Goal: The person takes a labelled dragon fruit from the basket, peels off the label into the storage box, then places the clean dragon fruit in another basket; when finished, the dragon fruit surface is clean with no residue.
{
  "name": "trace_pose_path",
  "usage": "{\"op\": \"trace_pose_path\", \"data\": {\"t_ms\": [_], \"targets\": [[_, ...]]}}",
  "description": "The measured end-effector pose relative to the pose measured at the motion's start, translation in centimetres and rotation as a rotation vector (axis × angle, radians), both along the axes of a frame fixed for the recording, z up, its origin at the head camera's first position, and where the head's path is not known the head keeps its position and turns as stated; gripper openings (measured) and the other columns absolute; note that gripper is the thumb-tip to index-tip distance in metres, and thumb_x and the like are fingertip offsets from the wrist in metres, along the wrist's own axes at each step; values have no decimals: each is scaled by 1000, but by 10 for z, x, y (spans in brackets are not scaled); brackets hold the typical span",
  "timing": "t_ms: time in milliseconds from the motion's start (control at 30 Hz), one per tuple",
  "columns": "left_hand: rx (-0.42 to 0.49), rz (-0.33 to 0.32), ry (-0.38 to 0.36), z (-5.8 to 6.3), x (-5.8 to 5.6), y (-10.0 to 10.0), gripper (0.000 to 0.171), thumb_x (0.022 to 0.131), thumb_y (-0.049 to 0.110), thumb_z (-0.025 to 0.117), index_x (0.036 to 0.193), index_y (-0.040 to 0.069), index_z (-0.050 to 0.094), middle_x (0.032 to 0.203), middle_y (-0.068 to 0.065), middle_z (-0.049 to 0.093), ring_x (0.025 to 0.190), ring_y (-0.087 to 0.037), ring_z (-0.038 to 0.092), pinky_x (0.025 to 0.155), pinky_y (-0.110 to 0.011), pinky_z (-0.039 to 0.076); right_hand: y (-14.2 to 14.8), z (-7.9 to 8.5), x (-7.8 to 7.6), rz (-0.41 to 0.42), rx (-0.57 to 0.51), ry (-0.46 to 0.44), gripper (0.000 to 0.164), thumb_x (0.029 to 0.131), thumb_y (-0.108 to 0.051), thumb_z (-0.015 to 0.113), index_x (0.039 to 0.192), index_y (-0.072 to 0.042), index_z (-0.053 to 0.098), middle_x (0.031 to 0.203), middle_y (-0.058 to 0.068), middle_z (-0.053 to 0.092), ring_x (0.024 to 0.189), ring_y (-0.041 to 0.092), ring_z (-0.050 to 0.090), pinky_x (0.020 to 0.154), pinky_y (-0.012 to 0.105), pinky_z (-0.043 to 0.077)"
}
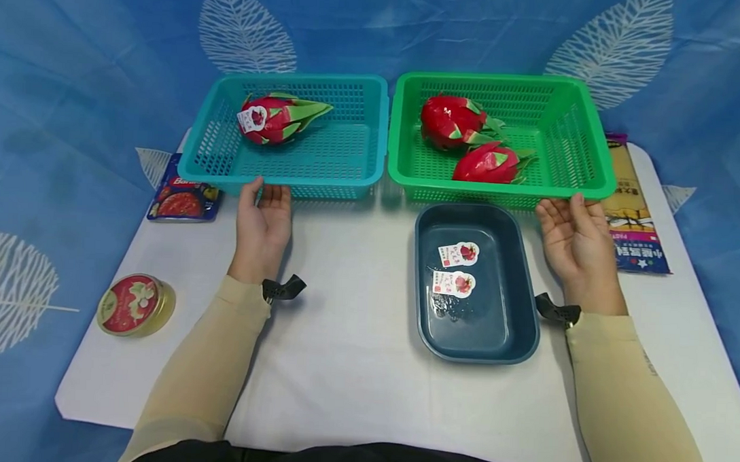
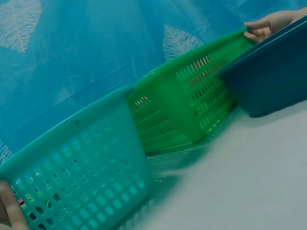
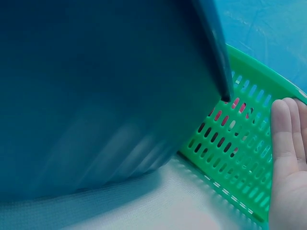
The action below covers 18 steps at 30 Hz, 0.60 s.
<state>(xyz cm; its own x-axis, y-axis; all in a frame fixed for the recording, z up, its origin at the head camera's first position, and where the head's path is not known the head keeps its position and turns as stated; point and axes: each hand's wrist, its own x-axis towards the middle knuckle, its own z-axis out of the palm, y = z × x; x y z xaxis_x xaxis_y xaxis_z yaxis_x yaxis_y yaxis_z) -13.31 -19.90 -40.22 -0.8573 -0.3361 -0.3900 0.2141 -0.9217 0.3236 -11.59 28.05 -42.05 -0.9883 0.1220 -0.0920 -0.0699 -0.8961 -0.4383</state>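
Observation:
My left hand (image 1: 264, 231) holds the front rim of a turquoise plastic basket (image 1: 347, 182), its thumb at the rim and fingers against the wall below. A single dragon fruit (image 1: 279, 119) with a sticker lies inside. At the right end of a green plastic basket (image 1: 567, 190), my right hand (image 1: 574, 241) grips the front rim in the same way. Two dragon fruits, one further back (image 1: 448, 121) and one in front (image 1: 488, 164), lie in that basket. The right wrist view shows the right hand's fingers (image 3: 283, 124) flat against the slotted green wall.
In front of the green basket stands a dark blue tray (image 1: 501, 331) with two stickers, one above (image 1: 458, 254) and one below (image 1: 454, 283). A sauce pouch (image 1: 184, 201) and a round tin (image 1: 136, 305) lie at left. A pasta packet (image 1: 636, 220) sits at right.

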Motion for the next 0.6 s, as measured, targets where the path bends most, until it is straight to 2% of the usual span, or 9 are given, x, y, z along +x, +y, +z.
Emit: {"op": "trace_pose_path", "data": {"t_ms": [267, 400, 600], "targets": [[33, 44, 11, 1, -2, -1, 22, 101, 2, 64, 115, 2, 47, 101, -11, 54, 87, -23, 59, 84, -31, 57, -1, -3, -1, 0, 0, 18, 46, 105, -2, 59, 146, 5, 41, 110, 31, 66, 97, 40, 72, 91, 46, 60], [-3, 60, 18, -4, -2, -1, 18, 101, 2, 65, 110, 1, 49, 97, -10, 54, 85, -22, 59, 84, -30, 58, -1, -4, -1, 7, -9, 20, 41, 105, -2, 58, 143, 6, 43, 108, 32, 66, 96, 41, 72, 89, 47, 61], [-47, 63, 87, -13, -2, -1, 12, 103, 1, 62, 101, -1, 51, 94, -11, 54, 85, -22, 59, 84, -30, 58, 2, -2, 0, 8, -1, 21, 39, 105, -1, 57, 141, 7, 44, 107, 32, 64, 95, 41, 71, 88, 48, 61]]}}
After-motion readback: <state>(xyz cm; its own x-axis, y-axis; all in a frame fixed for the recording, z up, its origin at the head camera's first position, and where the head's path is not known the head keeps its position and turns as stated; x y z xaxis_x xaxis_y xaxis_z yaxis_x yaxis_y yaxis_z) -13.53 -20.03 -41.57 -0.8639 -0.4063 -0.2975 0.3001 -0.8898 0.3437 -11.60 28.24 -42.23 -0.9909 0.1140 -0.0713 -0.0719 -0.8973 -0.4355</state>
